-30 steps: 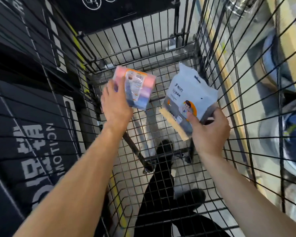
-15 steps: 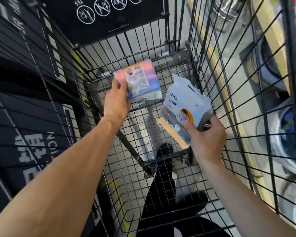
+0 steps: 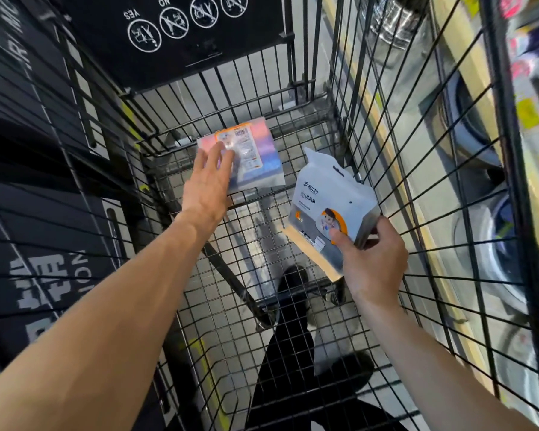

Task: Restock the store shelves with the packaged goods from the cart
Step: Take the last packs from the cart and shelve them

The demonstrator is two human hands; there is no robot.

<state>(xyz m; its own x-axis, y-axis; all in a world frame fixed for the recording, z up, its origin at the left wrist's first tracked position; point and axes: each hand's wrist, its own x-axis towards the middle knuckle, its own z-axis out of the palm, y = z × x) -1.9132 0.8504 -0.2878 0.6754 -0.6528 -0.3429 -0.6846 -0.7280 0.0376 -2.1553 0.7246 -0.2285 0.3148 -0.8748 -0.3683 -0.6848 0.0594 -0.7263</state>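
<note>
Black wire cart (image 3: 371,126) fills the frame. At right centre, right hand (image 3: 374,263) pinches the pale grey pouch (image 3: 330,209) for lifting out. Upper centre, left hand (image 3: 206,185), fingers (image 3: 216,157) spread, lies on the pink-blue packet (image 3: 255,157), probably steadying it.

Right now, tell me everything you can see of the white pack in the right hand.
The white pack is a glossy plastic pouch with a hang-hole tab on top, printed text, a cartoon child in an orange arc, a grey lower panel and a tan base edge. It is tilted, held above the cart floor by the right hand, thumb on its front.
</note>
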